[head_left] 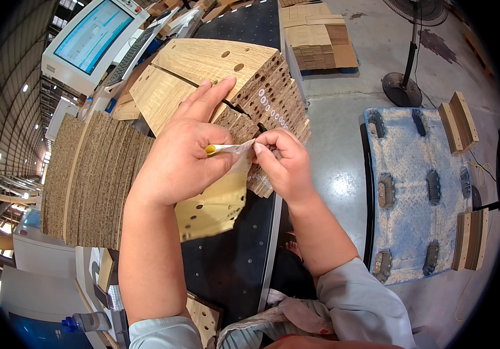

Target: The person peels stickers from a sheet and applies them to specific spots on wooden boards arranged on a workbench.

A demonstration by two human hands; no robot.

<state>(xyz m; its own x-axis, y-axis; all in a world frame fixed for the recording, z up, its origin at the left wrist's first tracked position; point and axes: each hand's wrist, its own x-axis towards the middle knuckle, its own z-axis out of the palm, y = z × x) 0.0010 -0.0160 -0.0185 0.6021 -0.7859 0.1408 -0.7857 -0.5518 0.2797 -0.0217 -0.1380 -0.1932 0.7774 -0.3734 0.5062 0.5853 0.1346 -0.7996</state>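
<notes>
Between my hands hangs a thin yellow sheet (218, 203) with dark round spots, its upper part folded over to a whitish side. My left hand (186, 154) grips its rolled top edge between thumb and index finger, while its other fingers stretch over the wood-grain boards. My right hand (285, 166) pinches the sheet's corner; whether a small piece is between those fingertips is hidden. Just beyond stands a stack of wood-grain boards (203, 55), with drilled holes in their chipboard ends. A row of small white round stickers (267, 104) runs along those ends.
More chipboard panels (98, 180) are stacked at the left. Behind them are a monitor (93, 35) and a keyboard (136, 49). The boards lie on a black studded table (227, 262). At the right, a blue pallet (413, 192) and a standing fan (404, 84) occupy the floor.
</notes>
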